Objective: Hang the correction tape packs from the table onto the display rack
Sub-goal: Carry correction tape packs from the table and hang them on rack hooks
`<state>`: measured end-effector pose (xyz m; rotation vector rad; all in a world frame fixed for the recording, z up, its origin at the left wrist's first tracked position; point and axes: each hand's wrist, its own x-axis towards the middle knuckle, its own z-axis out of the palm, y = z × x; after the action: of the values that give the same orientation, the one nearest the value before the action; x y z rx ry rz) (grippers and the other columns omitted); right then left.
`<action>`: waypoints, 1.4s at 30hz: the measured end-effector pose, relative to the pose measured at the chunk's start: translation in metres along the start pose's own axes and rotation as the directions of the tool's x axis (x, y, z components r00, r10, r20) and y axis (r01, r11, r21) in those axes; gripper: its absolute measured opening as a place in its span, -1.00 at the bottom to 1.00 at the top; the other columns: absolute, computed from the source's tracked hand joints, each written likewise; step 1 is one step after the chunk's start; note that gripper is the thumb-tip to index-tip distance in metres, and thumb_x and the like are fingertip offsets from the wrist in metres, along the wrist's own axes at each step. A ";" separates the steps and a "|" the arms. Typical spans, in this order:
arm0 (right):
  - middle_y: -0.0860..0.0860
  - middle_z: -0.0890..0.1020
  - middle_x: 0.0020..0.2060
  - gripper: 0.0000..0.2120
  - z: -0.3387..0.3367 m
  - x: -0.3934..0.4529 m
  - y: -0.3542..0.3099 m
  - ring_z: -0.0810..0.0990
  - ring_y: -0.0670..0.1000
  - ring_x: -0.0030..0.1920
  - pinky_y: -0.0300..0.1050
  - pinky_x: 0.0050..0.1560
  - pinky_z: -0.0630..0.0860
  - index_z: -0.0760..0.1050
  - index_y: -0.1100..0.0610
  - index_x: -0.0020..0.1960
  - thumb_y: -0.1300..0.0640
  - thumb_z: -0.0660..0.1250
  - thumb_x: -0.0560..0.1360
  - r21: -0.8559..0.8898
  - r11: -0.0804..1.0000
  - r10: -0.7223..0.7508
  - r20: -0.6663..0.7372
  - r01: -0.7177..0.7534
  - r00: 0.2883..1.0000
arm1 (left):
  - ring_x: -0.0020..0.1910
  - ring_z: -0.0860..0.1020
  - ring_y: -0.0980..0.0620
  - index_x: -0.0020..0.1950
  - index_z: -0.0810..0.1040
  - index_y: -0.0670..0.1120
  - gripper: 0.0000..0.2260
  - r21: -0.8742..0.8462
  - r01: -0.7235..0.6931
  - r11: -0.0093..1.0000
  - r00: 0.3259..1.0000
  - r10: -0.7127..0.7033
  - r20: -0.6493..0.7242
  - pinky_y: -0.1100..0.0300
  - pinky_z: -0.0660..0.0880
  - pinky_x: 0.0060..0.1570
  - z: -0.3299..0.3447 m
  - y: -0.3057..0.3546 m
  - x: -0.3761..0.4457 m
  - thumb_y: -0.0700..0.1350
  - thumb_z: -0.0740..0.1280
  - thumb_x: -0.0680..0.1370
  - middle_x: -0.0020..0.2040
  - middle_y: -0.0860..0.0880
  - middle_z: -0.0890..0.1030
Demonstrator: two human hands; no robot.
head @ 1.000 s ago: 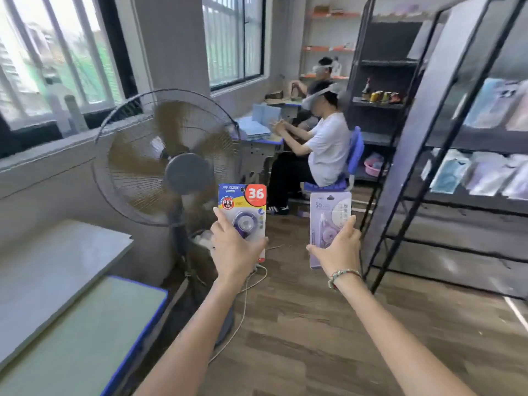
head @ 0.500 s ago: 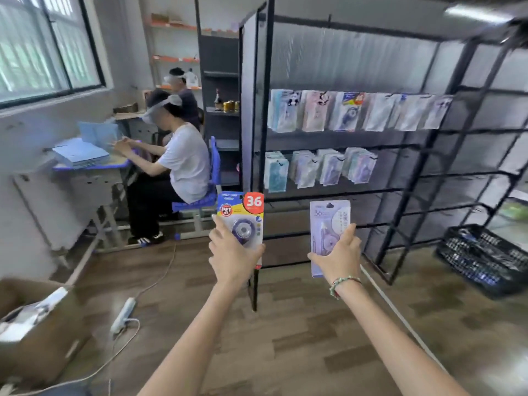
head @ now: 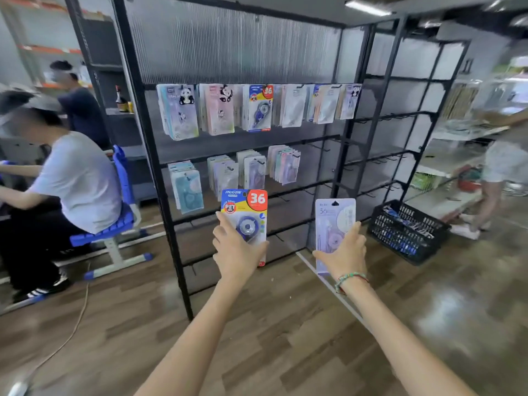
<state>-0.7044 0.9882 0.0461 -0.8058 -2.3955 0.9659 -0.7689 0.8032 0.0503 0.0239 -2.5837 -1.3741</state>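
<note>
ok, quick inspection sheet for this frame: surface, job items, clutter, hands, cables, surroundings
Surface: wood-look floor; no table in view.
Job's things: blue-and-yellow "36" pack and lilac pack, both held upright in front of the display rack; neither hung yet. Two rows of the rack carry hanging packs; the hooks lower down and to the right look bare.
Clutter: black crate on the floor right of the rack, contents unclear.
Hands: left hand grips the "36" pack; right hand grips the lilac pack.
Cables: one cord trails over the floor at left.
Surroundings: a seated person on a blue chair at left, another standing behind; a third at far right by white shelving.
</note>
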 end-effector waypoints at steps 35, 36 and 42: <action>0.23 0.21 0.39 0.14 -0.054 0.481 0.160 0.26 0.22 0.37 0.06 0.29 0.33 -0.18 0.24 0.54 0.04 0.58 0.30 -0.077 0.996 -0.038 0.106 0.046 0.994 | 0.34 0.30 -0.18 0.57 -0.17 -0.10 0.07 0.025 0.042 0.999 0.999 -0.042 0.019 -0.16 0.40 0.23 0.413 0.219 0.196 0.07 0.53 0.35 0.39 -0.15 0.23; 0.22 0.21 0.39 0.14 -0.054 0.492 0.164 0.26 0.22 0.37 0.06 0.29 0.33 -0.19 0.24 0.54 0.04 0.57 0.31 -0.078 0.996 -0.034 0.122 0.043 0.992 | 0.33 0.30 -0.18 0.57 -0.17 -0.10 0.08 0.030 0.055 0.998 0.998 -0.055 0.020 -0.16 0.39 0.23 0.421 0.223 0.199 0.07 0.54 0.35 0.40 -0.15 0.22; 0.20 0.22 0.37 0.12 -0.041 0.554 0.176 0.25 0.20 0.37 0.05 0.25 0.35 -0.19 0.24 0.54 0.06 0.56 0.33 -0.051 0.997 -0.045 0.168 0.054 0.985 | 0.32 0.31 -0.18 0.57 -0.17 -0.09 0.07 0.059 0.096 0.994 0.995 -0.096 -0.002 -0.13 0.38 0.21 0.469 0.239 0.235 0.07 0.53 0.35 0.39 -0.15 0.23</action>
<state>-1.0278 1.4732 0.0399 -0.7055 -2.5826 0.9867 -1.0697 1.2949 0.0349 0.1587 -2.6553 -1.3282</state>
